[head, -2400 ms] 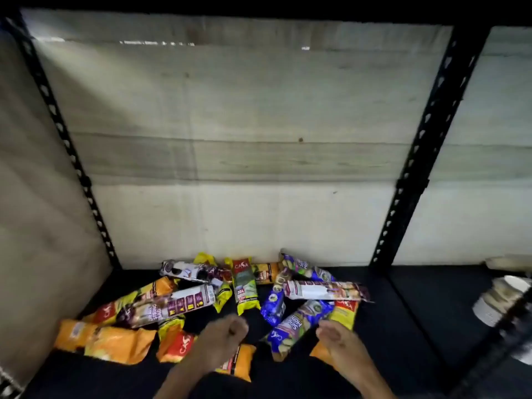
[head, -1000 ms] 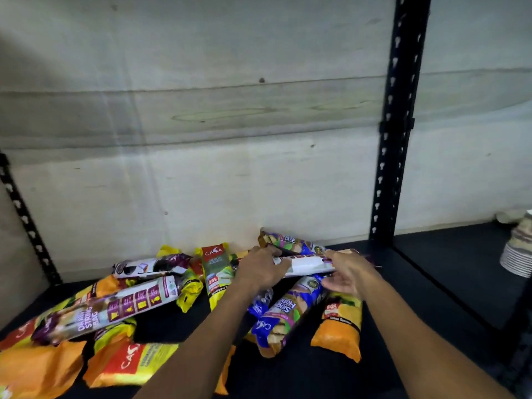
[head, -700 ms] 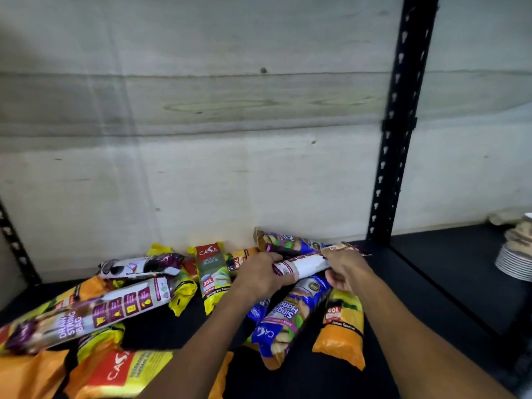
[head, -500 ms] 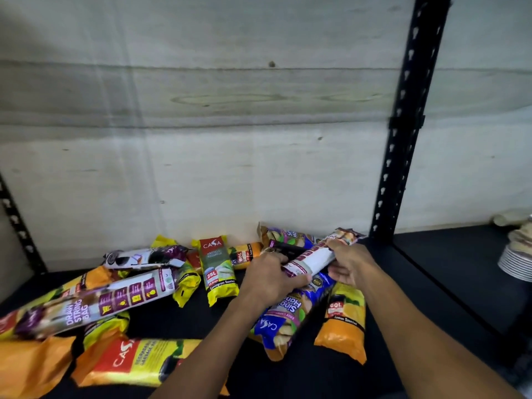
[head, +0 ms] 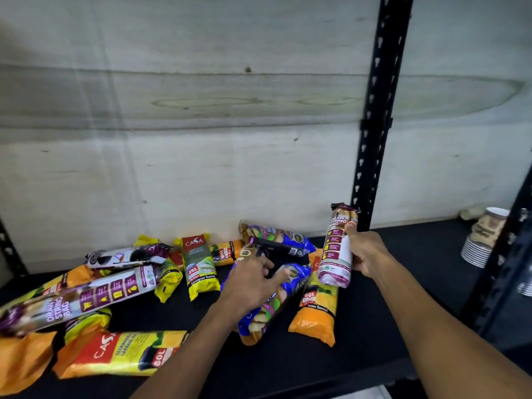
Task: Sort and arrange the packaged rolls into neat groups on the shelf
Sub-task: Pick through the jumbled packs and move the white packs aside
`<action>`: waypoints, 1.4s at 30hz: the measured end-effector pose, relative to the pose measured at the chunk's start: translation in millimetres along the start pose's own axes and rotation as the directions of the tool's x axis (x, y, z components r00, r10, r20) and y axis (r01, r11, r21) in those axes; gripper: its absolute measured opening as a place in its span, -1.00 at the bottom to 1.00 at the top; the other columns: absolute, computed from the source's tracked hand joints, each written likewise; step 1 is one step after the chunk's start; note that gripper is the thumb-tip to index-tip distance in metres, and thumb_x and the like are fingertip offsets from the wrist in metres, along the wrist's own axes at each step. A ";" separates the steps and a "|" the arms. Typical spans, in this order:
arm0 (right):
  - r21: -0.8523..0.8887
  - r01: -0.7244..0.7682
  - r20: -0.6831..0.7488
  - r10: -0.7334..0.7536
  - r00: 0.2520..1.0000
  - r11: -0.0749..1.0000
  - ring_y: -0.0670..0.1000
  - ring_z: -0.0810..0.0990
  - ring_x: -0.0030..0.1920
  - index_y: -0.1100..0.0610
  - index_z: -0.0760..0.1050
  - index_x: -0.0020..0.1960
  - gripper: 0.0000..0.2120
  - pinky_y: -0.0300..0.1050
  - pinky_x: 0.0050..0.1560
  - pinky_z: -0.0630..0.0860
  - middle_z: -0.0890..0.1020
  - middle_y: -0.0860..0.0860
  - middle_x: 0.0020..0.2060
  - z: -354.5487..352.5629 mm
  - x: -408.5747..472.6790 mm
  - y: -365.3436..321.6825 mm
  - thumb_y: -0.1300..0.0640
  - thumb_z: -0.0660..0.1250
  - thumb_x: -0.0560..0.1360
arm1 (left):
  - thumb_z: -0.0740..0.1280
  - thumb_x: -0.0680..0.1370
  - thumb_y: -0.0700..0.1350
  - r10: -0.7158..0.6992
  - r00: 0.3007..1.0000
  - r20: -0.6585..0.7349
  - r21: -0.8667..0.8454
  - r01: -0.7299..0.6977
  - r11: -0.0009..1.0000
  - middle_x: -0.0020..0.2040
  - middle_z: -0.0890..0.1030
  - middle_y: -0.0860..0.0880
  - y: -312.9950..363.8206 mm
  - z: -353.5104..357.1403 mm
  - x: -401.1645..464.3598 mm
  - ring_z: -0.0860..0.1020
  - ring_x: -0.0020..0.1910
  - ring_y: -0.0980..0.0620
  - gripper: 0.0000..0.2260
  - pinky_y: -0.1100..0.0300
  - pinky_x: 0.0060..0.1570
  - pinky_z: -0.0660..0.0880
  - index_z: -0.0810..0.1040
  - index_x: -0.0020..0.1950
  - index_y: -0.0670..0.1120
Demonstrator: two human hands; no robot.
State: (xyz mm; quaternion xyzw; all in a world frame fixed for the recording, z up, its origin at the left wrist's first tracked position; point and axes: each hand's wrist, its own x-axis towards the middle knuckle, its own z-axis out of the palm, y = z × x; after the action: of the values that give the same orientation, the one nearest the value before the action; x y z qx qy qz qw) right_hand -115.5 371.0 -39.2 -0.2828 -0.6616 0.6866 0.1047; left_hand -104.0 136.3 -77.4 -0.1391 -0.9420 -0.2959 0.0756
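A loose heap of packaged rolls lies on the black shelf. My right hand grips a white and purple drawstring-bag roll and holds it nearly upright above the shelf's right part. My left hand hovers with spread fingers over a blue roll; I cannot tell whether it touches it. A second white and purple roll lies at the left, with a green and yellow 25L roll near the middle and an orange 60L roll under the lifted one.
A black perforated upright stands behind the right hand. Pale board backs the shelf. A stack of white plates and paper cups sit in the bay to the right. Orange and yellow packs crowd the front left.
My right hand has lifted the white and purple roll off the heap and turned it upright toward the right. My left hand has let go of it and opened over the blue roll.
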 end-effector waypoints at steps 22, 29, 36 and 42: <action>-0.765 0.033 -0.023 -0.079 0.997 0.643 0.16 0.70 -0.21 0.26 0.53 0.01 -0.52 0.01 -0.11 0.61 0.68 0.21 -0.18 -60.9 32.5 46.9 -0.14 0.07 0.66 | 0.29 0.52 0.22 0.001 1.000 -0.023 0.060 0.000 0.998 0.05 0.59 0.01 -0.1 28.0 2.5 0.55 -0.03 0.09 -0.63 0.13 -0.01 0.59 0.61 0.12 -0.03; -0.921 0.126 0.002 -0.320 0.947 0.368 0.03 0.60 -0.20 0.10 0.58 -0.07 -0.64 -0.04 -0.18 0.55 0.62 0.09 -0.15 -70.9 40.9 53.4 -0.15 0.19 0.62 | 0.31 0.54 0.18 0.030 0.997 -0.077 0.034 -0.028 0.999 0.12 0.60 0.00 1.1 16.8 -0.7 0.54 0.03 0.09 -0.60 0.26 -0.07 0.46 0.58 0.22 -0.08; -0.889 0.296 0.131 -0.425 0.896 0.349 0.13 0.62 -0.09 0.04 0.56 0.20 -0.65 0.00 -0.09 0.57 0.61 0.14 0.05 -68.7 28.6 47.8 -0.10 0.41 0.50 | 0.32 0.53 0.16 -0.004 0.992 -0.126 0.013 0.006 1.000 0.07 0.64 -0.01 -6.7 -11.6 -19.0 0.60 0.00 0.05 -0.64 0.07 0.04 0.59 0.63 0.14 -0.08; -0.818 0.431 0.256 -0.429 0.866 0.381 0.17 0.56 0.19 0.11 0.52 0.33 -0.53 0.01 0.12 0.50 0.55 0.18 0.24 -27.3 -2.9 37.0 -0.08 0.43 0.50 | 0.29 0.53 0.19 -0.066 0.984 -0.164 0.043 0.074 0.996 0.11 0.62 -0.03 -38.0 -45.1 -38.1 0.59 0.05 -0.01 -0.63 0.02 0.05 0.58 0.61 0.14 -0.04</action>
State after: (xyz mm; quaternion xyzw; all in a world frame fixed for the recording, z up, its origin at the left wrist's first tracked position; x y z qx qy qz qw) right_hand -90.2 388.9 -73.4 -0.1149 -0.9612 0.2177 0.1247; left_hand -76.7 72.1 -69.6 -0.0793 -0.9440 -0.2856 0.1449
